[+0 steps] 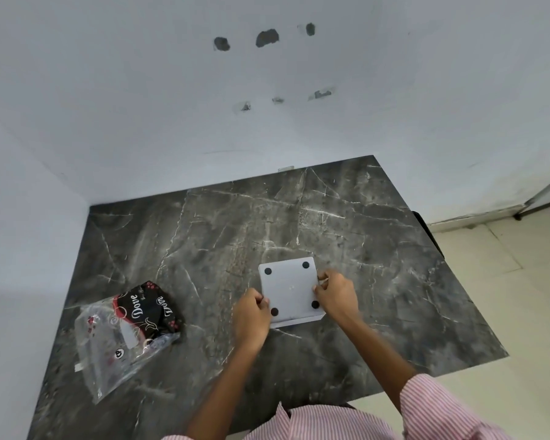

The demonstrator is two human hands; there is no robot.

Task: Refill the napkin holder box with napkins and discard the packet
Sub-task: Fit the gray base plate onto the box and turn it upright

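The white square napkin holder box [291, 289] lies upside down on the dark marble table [267, 223], its flat bottom with several black round feet facing up. My left hand [251, 315] grips its near left edge. On the box's right edge my right hand [335, 295] pinches with its fingertips. The napkin packet [127, 331], clear plastic with a black and red "Dove" print, lies crumpled and flat on the table to the left, well apart from both hands. No napkins show; the box's inside is hidden.
The table stands in a corner, with white walls [204, 106] behind and to the left. Its right edge drops to a pale tiled floor [505, 281]. A small white scrap [78, 367] lies by the packet.
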